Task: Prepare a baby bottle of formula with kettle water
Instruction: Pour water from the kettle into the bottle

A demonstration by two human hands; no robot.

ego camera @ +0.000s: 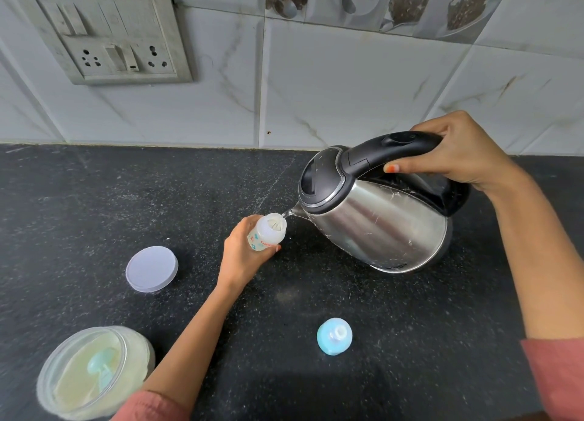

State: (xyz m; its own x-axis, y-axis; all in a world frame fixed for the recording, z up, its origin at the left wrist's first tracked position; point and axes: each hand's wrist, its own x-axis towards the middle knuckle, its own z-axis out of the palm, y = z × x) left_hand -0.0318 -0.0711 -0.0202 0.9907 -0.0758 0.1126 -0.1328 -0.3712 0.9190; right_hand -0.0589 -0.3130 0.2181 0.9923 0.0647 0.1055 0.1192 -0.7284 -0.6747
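**Kettle water entering the baby bottle**

The right hand [458,155] is closed around the black handle of the steel kettle [376,218], which is tilted with its spout down toward the left hand. The left hand [243,253] grips the baby bottle [267,232], open-topped, on the black desk [94,199]. A thin stream of water runs from the spout into the bottle mouth. Left of the left hand lies a round lid [152,269]. Nearer the person, beside the left forearm, stands the open formula jar [94,373] with a blue scoop [101,368] inside. The blue teat cap [334,336] rests on the desk below the kettle, between both forearms.
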